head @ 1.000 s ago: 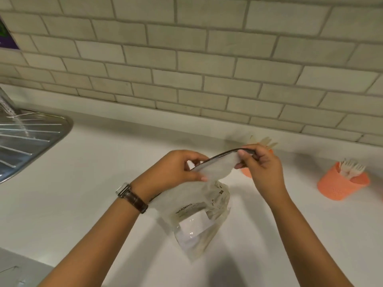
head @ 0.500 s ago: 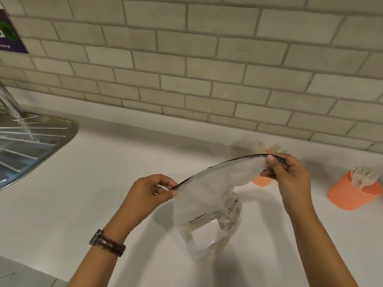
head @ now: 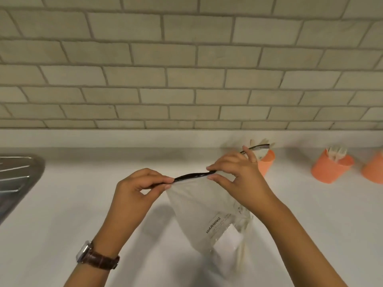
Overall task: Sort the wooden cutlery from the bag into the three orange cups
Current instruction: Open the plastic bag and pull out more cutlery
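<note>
Pinching the bag (head: 199,206) zip strip (head: 191,175) with both hands, left hand (head: 137,188) and right hand (head: 238,177), risks tipping cutlery onto the bench (head: 83,204) below if either slips.

I see a grey-beige brick-tile wall (head: 186,59) at twelve o'clock, a white countertop (head: 72,204) below, and a steel sink drainboard (head: 16,179) at nine.

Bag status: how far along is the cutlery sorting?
Done: wooden cutlery stands in two orange cups; a third cup is cut off by the frame. In hand: left hand and right hand pinch the bag along its black zip strip. Left: unclear what remains inside.
</note>
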Demonstrator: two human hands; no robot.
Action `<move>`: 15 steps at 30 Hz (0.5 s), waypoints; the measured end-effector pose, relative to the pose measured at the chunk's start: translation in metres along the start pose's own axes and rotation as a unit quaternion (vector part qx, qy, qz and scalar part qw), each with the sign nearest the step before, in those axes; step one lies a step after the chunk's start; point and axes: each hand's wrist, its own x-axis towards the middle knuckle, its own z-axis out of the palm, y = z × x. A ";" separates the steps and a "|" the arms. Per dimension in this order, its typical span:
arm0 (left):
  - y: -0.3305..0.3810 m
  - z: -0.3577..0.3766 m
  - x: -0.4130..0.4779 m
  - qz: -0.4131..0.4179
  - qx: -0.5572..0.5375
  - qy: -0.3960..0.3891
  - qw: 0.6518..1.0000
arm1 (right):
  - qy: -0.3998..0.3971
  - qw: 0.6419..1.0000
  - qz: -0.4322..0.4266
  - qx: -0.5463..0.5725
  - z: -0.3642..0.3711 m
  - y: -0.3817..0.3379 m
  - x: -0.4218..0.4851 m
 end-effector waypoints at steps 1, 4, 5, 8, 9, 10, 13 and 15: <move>-0.002 -0.004 0.003 0.002 -0.001 -0.008 1.000 | -0.005 1.000 0.007 0.005 0.001 -0.002 0.001; -0.004 -0.013 0.019 0.018 -0.001 -0.018 1.000 | 0.005 0.998 0.045 0.037 -0.006 -0.008 0.009; -0.003 -0.014 0.026 0.031 0.000 -0.019 0.999 | 0.013 0.997 0.061 0.045 -0.010 -0.010 0.013; 0.006 -0.016 0.052 0.089 0.018 -0.020 0.996 | 0.007 0.994 0.095 0.057 -0.026 -0.011 0.023; 0.010 -0.015 0.059 0.113 0.026 -0.018 0.993 | -0.001 0.992 0.106 0.064 -0.032 -0.010 0.026; 0.014 -0.014 0.066 0.135 0.029 -0.016 0.990 | -0.009 0.990 0.123 0.071 -0.039 -0.011 0.028; 0.019 -0.015 0.086 0.170 0.033 -0.007 0.985 | -0.013 0.972 0.179 0.151 -0.059 -0.007 0.030; 0.015 -0.021 0.097 0.170 0.046 0.017 0.984 | 0.013 0.964 0.205 0.168 -0.073 0.004 0.026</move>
